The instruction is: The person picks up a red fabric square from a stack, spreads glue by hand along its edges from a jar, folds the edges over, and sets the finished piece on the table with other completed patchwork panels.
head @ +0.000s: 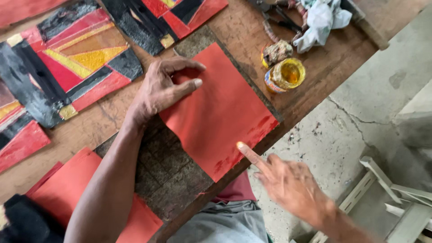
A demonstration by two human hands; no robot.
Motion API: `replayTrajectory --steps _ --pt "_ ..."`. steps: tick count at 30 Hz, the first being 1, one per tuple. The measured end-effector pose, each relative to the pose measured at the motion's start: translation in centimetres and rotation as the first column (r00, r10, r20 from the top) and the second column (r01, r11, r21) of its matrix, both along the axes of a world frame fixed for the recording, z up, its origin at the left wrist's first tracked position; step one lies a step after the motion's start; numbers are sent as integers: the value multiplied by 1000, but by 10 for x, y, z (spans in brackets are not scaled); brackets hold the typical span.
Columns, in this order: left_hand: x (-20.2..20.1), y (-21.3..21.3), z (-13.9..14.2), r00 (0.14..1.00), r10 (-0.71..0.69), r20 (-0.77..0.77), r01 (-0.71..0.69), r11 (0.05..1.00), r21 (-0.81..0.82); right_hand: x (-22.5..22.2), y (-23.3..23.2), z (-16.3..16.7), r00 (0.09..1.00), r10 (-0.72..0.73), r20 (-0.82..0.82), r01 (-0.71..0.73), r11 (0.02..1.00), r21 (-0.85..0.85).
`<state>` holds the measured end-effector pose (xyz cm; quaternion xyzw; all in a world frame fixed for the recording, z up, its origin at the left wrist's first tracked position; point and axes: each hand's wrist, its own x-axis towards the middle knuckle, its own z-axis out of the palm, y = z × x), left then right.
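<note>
From where I watch, the red sheet (218,110) lies flat on a dark mat (168,168) near the front edge of the wooden desk (245,33). My left hand (164,87) rests on the sheet's upper left corner, fingers spread and loosely curled, pressing it down and gripping nothing. My right hand (288,182) hangs just off the desk edge, with only the forefinger stretched out so its tip touches the sheet's lower right edge; the other fingers are folded and it holds nothing.

I judge the work to be at an early stage for this sheet. It is laid and held in place, and its surface is plain red, save for some darker, shiny streaks along the right and lower edges where something wet seems to have been spread. The open jar of yellow stuff (285,75) stands just beside the sheet, with a crumpled cloth (321,18) further back. The finished patchwork panels (72,63) of red, black and yellow lie to the left, well apart, so this sheet has not yet joined any of them.
</note>
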<state>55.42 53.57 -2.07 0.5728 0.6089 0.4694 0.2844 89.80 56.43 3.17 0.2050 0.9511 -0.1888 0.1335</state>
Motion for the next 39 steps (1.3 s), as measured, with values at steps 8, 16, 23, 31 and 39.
replayTrajectory --steps 8,16,23,31,39 --pt "0 7 7 997 18 71 -10 993 -115 -4 91 77 900 -2 -435 157 934 321" --pt "-2 10 9 999 -18 38 19 999 -33 -36 161 55 991 -130 7 124 958 259" --pt "-2 9 7 998 -13 54 16 998 -60 -57 159 57 1000 -2 -22 9 953 303" --pt "3 2 6 999 -13 42 14 999 -44 -14 135 75 933 76 -352 56 934 352" --pt "3 -7 4 999 -6 41 7 1000 -24 34 80 76 585 -487 -648 34 814 -580"
